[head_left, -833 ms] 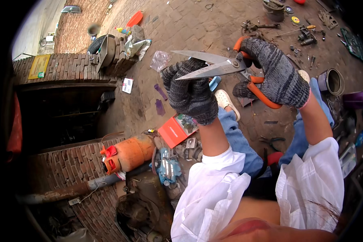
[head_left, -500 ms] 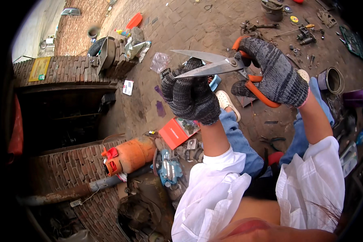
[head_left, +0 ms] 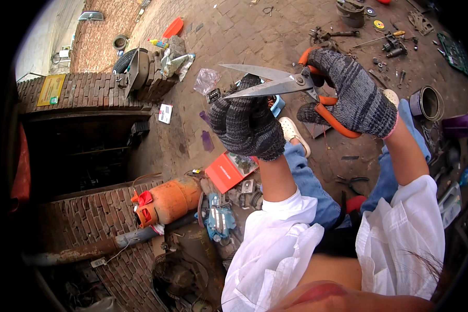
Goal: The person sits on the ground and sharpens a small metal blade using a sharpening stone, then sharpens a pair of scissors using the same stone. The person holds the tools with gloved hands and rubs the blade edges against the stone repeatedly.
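Observation:
My right hand (head_left: 354,92), in a grey-black knit glove, grips a pair of large scissors (head_left: 280,87) by its orange handles. The steel blades are spread apart and point left. Behind the lower blade, my left hand (head_left: 247,125) wears a matching glove, its fingers curled. A small dark block with pale marks (head_left: 213,95) sticks out at its fingertips, near the lower blade's tip; its kind is unclear. The blade hides part of the left fingers. Whether the blade touches the glove cannot be told.
Below lie an open red box (head_left: 222,174) and an orange gas cylinder (head_left: 174,200) at left. Pliers (head_left: 354,182) rest by my leg. Several metal parts, a can (head_left: 426,103) and a screwdriver (head_left: 382,38) are on the paving at right. A dark opening edged with brick is at left.
My left hand has shifted very slightly, with the small block still at its fingertips. The scissors and right hand look nearly unmoved.

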Available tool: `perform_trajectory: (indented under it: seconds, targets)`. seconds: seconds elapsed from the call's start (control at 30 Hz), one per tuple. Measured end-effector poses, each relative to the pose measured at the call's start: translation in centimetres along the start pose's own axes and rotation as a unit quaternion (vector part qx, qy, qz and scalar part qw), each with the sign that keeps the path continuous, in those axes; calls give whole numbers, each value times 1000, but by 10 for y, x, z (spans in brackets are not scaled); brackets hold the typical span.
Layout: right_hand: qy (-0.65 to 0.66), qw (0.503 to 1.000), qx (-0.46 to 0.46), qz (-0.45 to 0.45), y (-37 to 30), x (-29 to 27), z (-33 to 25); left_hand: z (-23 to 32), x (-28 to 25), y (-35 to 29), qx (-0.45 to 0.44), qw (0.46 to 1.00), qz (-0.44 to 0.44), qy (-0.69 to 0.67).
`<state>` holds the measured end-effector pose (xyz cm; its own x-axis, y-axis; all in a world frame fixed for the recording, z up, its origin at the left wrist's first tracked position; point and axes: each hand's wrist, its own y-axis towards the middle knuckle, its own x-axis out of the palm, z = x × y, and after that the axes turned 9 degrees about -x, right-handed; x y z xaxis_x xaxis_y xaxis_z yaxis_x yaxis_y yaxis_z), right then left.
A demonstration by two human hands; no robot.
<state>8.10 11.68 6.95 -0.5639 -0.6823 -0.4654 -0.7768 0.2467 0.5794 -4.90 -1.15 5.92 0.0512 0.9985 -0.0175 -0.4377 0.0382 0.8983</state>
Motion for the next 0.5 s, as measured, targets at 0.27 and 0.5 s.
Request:
perform_trajectory:
  seconds: [0.27, 0.5]
  targets:
    - [-2, 1000, 8, 2, 1, 3, -4, 7, -5, 0, -44, 999, 4, -5]
    - [53, 998, 33, 21, 3, 4, -8, 11, -1, 8, -4, 999, -48, 14]
